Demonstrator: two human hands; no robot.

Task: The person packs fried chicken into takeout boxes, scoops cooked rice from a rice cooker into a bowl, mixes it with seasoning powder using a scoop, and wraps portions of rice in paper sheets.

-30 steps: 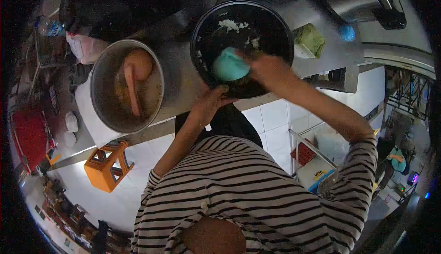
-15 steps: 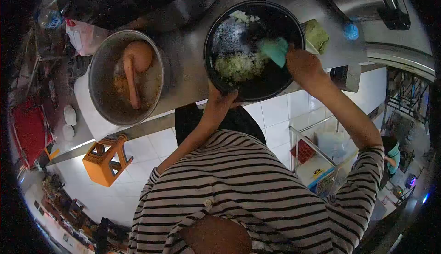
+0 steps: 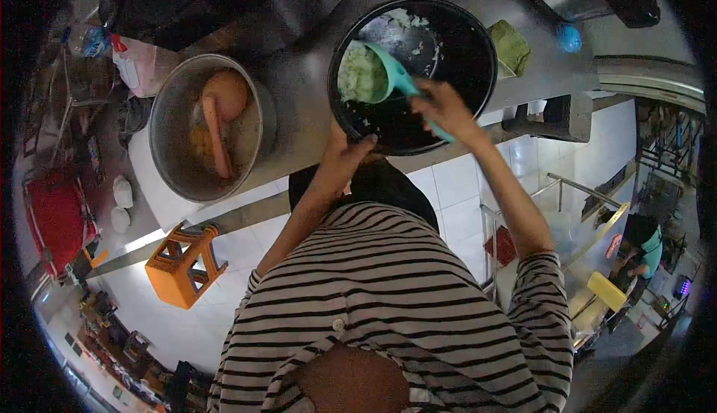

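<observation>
My left hand (image 3: 349,151) grips the near left rim of a round black bowl (image 3: 467,54), its thumb over the edge. Inside the bowl, my right hand (image 3: 446,112) is closed on the handle of a turquoise scoop (image 3: 399,77). The scoop's cup faces left, with pale chopped food (image 3: 361,74) at it. More white bits (image 3: 403,19) lie at the bowl's far side. To the left, a large metal pot (image 3: 157,144) holds an orange-brown ladle (image 3: 216,133) in some liquid or residue.
A green packet (image 3: 510,47) lies right of the bowl, near a blue round object (image 3: 569,37). An orange stool (image 3: 179,267) stands on the floor below the counter (image 3: 295,107). At the far right is another person (image 3: 648,252) beyond a metal-framed cart (image 3: 553,189).
The scoop has moved left across the bowl to the pale food, and its cup has turned leftward. My right hand has moved left with it. My left hand still holds the rim.
</observation>
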